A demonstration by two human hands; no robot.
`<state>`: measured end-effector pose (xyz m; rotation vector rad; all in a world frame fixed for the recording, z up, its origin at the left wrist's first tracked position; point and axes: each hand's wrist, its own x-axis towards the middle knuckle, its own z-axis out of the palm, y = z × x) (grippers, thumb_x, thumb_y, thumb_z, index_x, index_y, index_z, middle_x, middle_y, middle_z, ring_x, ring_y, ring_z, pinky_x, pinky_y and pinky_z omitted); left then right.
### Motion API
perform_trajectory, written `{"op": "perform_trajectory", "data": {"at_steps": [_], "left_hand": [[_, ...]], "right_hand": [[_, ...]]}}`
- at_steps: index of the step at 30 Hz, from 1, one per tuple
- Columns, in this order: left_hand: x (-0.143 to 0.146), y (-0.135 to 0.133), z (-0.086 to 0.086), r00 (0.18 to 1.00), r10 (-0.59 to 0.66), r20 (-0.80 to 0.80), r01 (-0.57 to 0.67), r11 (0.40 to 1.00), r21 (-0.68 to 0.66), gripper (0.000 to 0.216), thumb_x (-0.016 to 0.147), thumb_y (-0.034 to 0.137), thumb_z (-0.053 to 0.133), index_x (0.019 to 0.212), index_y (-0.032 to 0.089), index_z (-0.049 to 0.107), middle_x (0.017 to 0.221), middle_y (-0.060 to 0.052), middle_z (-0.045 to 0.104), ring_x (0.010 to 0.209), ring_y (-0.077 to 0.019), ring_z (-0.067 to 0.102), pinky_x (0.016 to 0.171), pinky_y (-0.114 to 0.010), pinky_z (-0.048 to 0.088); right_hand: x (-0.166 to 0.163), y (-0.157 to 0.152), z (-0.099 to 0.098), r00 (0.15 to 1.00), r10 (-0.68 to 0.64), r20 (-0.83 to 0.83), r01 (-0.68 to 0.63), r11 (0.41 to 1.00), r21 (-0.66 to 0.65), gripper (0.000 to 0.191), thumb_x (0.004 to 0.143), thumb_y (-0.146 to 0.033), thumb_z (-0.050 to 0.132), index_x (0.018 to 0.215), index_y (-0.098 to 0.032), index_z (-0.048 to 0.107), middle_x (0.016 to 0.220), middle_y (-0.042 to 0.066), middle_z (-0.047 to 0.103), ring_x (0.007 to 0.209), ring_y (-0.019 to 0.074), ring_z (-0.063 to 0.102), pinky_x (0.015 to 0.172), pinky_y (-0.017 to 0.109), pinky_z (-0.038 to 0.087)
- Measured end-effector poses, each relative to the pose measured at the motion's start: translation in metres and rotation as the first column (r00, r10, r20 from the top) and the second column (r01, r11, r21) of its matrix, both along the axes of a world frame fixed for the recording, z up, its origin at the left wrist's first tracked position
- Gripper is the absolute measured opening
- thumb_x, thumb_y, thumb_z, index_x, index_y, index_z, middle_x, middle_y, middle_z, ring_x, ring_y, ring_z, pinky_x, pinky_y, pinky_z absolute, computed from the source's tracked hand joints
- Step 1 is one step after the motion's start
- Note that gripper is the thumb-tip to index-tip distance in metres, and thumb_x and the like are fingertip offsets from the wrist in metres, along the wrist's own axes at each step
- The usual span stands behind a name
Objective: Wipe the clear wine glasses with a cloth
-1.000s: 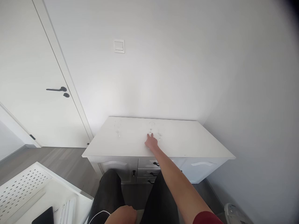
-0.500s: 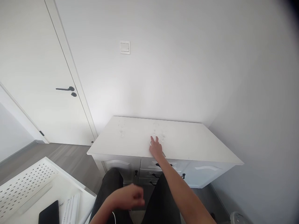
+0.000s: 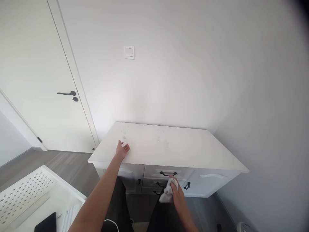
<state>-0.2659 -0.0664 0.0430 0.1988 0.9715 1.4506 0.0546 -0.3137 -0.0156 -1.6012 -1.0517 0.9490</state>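
Note:
A white dresser (image 3: pixel 193 151) stands against the wall with three clear stemmed glasses on top. My left hand (image 3: pixel 122 149) reaches out over the dresser's left part, palm up and fingers apart, just below the left glass (image 3: pixel 124 134). Two more glasses (image 3: pixel 162 137) stand near the middle. My right hand (image 3: pixel 175 190) is drawn back in front of the drawers and is closed on a crumpled white cloth (image 3: pixel 167 191).
A white door (image 3: pixel 36 80) with a black handle is at the left. A light switch (image 3: pixel 129 52) sits on the wall. A white perforated tray (image 3: pixel 26 193) and a dark phone (image 3: pixel 45 223) lie at the bottom left. Black drawer handles (image 3: pixel 168 174) face me.
My right hand left the middle glasses and pulled back below the dresser top, now holding a white cloth. My left arm rose from my lap and stretched out to the left glass.

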Motion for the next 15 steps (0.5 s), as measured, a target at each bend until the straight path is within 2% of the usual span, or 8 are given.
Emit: {"op": "perform_trajectory", "data": {"at_steps": [2,4,8,12,15], "left_hand": [[0.000,0.013,-0.003,1.000,-0.009,0.014,0.009,1.000,-0.023,0.030,0.105,0.052,0.045,0.113,0.023,0.042,0.094,-0.008,0.066,0.069,-0.0170,0.070,0.063,-0.031,0.059],[0.001,0.024,-0.003,0.999,-0.019,0.041,0.020,1.000,-0.023,0.035,0.105,0.054,0.044,0.119,0.022,0.040,0.104,-0.013,0.068,0.078,-0.0201,0.074,0.063,-0.031,0.060],[0.005,0.033,0.001,0.994,-0.027,0.102,0.026,1.000,0.013,0.040,0.106,0.053,0.041,0.132,0.022,0.039,0.113,-0.016,0.069,0.090,-0.0207,0.077,0.063,-0.027,0.061],[0.006,0.029,0.008,0.988,-0.037,0.150,0.023,0.996,0.090,0.037,0.108,0.047,0.041,0.126,0.016,0.052,0.111,-0.017,0.072,0.098,-0.0217,0.077,0.067,-0.026,0.063],[0.008,0.021,0.014,0.988,-0.002,0.152,-0.019,0.991,0.133,0.031,0.108,0.038,0.045,0.114,0.011,0.058,0.106,-0.017,0.073,0.097,-0.0196,0.077,0.071,-0.023,0.063]], "right_hand": [[0.014,-0.022,-0.004,0.994,-0.029,-0.101,0.022,0.997,-0.075,0.066,0.080,-0.074,0.064,0.125,-0.026,0.070,0.132,0.008,0.067,0.128,0.0319,0.058,0.103,0.037,0.048],[0.024,-0.038,-0.007,0.977,-0.046,-0.209,0.011,0.987,-0.163,0.071,0.072,-0.076,0.071,0.123,-0.026,0.071,0.125,0.009,0.072,0.119,0.0332,0.064,0.095,0.037,0.053],[0.029,-0.049,-0.016,0.900,-0.130,-0.416,0.029,0.970,-0.241,0.071,0.060,-0.072,0.082,0.110,-0.024,0.075,0.105,0.010,0.077,0.103,0.0332,0.071,0.079,0.035,0.058],[0.014,-0.044,-0.031,0.756,-0.238,-0.610,0.074,0.957,-0.281,0.062,0.049,-0.055,0.094,0.095,-0.018,0.075,0.091,0.010,0.077,0.098,0.0349,0.073,0.075,0.037,0.059],[-0.002,-0.037,-0.035,0.618,-0.251,-0.745,0.037,0.956,-0.291,0.057,0.053,-0.050,0.094,0.096,-0.018,0.075,0.098,0.010,0.078,0.097,0.0334,0.074,0.078,0.040,0.061]]}}
